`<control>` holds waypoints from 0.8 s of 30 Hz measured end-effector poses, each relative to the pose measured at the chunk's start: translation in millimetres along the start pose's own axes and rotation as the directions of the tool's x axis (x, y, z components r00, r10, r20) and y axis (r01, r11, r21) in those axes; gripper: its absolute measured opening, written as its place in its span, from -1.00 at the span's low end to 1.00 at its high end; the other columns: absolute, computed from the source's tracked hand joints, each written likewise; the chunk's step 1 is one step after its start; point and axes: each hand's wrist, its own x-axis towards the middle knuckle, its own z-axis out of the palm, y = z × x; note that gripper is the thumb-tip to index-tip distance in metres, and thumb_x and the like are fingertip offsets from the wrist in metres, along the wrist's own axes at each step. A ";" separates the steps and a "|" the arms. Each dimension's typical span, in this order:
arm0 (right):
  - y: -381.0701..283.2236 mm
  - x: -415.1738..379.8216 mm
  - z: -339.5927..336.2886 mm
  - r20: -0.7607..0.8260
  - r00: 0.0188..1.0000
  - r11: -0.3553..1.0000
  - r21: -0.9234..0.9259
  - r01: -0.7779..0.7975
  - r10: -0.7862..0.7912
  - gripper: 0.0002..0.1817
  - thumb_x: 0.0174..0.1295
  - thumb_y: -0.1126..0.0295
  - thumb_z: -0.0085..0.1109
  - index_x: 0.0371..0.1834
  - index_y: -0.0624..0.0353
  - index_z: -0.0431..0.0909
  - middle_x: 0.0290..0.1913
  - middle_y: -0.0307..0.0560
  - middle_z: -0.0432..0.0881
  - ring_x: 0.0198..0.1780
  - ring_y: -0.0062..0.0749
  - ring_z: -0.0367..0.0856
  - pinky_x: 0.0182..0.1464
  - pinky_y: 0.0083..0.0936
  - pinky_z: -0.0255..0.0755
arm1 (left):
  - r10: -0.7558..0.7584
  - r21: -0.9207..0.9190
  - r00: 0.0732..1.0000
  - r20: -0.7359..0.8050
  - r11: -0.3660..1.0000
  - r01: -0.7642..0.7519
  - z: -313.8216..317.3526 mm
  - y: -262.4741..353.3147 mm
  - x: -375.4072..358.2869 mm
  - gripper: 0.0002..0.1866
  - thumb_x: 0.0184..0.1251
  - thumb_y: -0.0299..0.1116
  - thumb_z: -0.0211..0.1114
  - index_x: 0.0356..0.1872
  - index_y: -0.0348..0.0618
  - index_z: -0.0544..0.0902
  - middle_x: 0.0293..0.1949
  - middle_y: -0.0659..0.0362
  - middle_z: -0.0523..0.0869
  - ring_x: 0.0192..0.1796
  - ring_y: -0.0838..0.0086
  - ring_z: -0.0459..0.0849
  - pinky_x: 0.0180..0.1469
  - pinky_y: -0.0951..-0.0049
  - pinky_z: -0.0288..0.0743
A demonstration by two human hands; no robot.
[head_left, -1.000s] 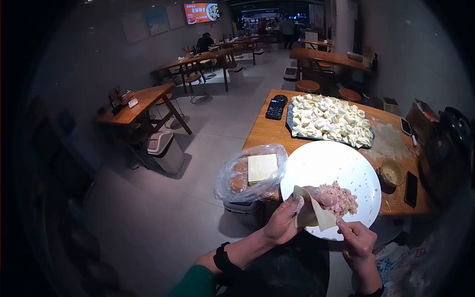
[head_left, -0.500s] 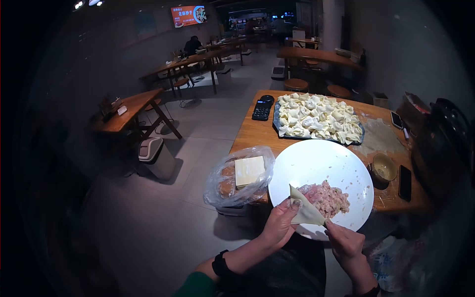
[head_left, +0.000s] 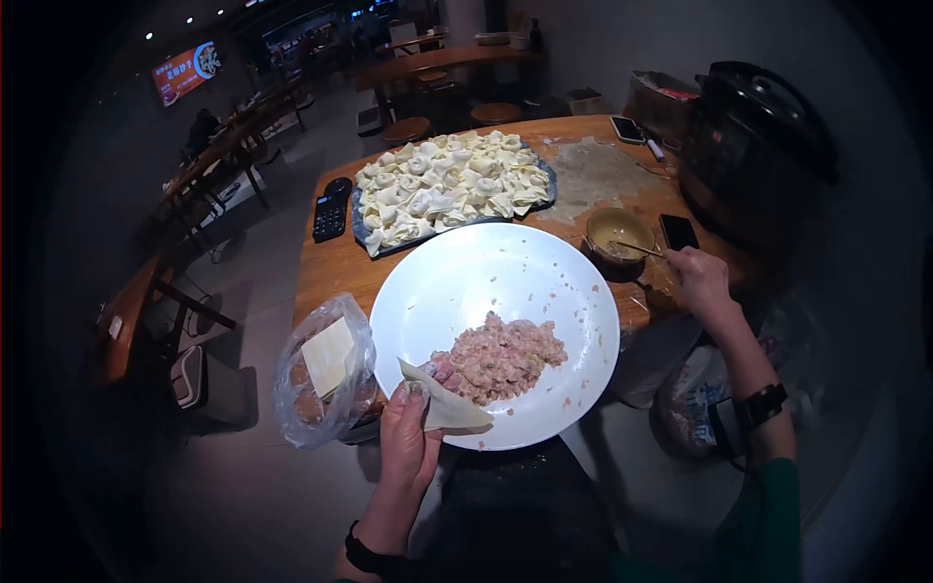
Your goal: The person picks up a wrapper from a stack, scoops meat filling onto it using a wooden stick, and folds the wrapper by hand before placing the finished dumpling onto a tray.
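My left hand pinches a folded wonton wrapper over the near left rim of a big white plate. Pink minced meat with green flecks lies heaped on that plate. Off to the right, my right hand grips a thin stick, its tip inside a small yellowish bowl. The bowl's contents are hard to make out. Square wrappers sit stacked on a clear plastic bag left of the plate. Folded wontons cover a dark tray behind it.
A card-reader-like keypad device lies left of the tray. Beside the bowl rests a black phone; another phone is farther back. A large black cooker stands at the right. A bin is on the floor at left.
My right hand has left the wrapper and moved right to the small bowl, now gripping a stick. My left hand keeps the folded wrapper. The view has turned to the right.
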 end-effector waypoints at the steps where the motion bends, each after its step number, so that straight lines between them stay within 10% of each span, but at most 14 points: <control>1: -3.3 7.9 -1.8 0.077 0.997 0.998 -0.057 0.019 -0.015 -0.85 -0.03 0.54 0.09 -0.39 0.11 0.60 -0.50 -0.02 0.55 -0.37 -0.13 0.60 -0.34 -0.23 0.45 | -0.006 -0.004 1.000 0.013 1.000 0.006 -4.5 -5.0 2.4 -0.65 0.41 -0.36 0.05 0.12 -0.34 0.36 0.01 -0.04 0.52 0.04 0.29 0.56 0.16 0.27 0.46; 8: -22.1 28.9 -0.3 0.134 0.989 0.998 0.014 -0.060 0.058 -0.89 0.06 0.46 0.14 -0.51 0.25 0.60 -0.58 0.06 0.59 -0.50 -0.20 0.63 -0.42 -0.29 0.46 | -0.039 0.292 0.999 0.037 0.956 0.027 -2.8 -9.1 6.9 -0.63 0.40 -0.40 0.07 0.13 -0.44 0.40 -0.04 -0.13 0.62 -0.07 0.28 0.67 0.04 0.35 0.53; 10: -45.6 22.8 -7.5 0.246 0.932 0.774 0.521 -0.360 0.268 -0.84 0.17 0.41 0.15 -0.34 0.30 0.65 -0.60 -0.12 0.62 -0.59 -0.55 0.55 -0.49 -0.54 0.41 | -0.033 0.302 0.998 0.055 0.953 0.015 -0.1 -8.1 6.5 -0.63 0.39 -0.39 0.09 0.11 -0.44 0.44 -0.09 -0.09 0.65 -0.10 0.35 0.68 0.03 0.43 0.51; 13: -120.5 -9.2 -38.7 0.442 0.893 0.432 0.791 -0.433 0.086 -0.79 0.24 0.42 0.11 -0.21 0.36 0.63 -0.58 -0.32 0.56 -0.54 -0.78 0.41 -0.47 -0.71 0.34 | -0.048 0.300 0.999 0.022 0.953 0.039 6.6 -6.6 6.1 -0.65 0.38 -0.40 0.11 0.09 -0.42 0.47 -0.11 -0.01 0.67 -0.12 0.47 0.66 0.00 0.51 0.50; 18: -169.3 -41.6 -23.2 0.530 0.846 0.289 0.820 -0.494 -0.060 -0.81 0.24 0.46 0.12 -0.21 0.36 0.63 -0.57 -0.33 0.55 -0.48 -0.79 0.41 -0.44 -0.76 0.33 | -0.017 0.458 0.997 0.075 0.889 -0.019 6.8 -10.4 8.1 -0.67 0.39 -0.43 0.09 0.09 -0.38 0.51 -0.14 0.07 0.69 -0.13 0.62 0.62 -0.05 0.60 0.48; 24: -208.4 -62.1 -36.6 0.622 0.783 0.185 0.766 -0.616 0.030 -0.66 0.01 0.55 0.30 -0.12 0.30 0.49 -0.32 -0.30 0.57 -0.29 -0.73 0.50 -0.24 -0.76 0.40 | -0.035 0.089 0.995 0.089 0.996 0.027 11.1 -7.0 -3.9 -0.59 0.42 -0.36 0.04 0.24 -0.23 0.35 0.06 -0.01 0.57 0.06 0.39 0.58 0.10 0.38 0.46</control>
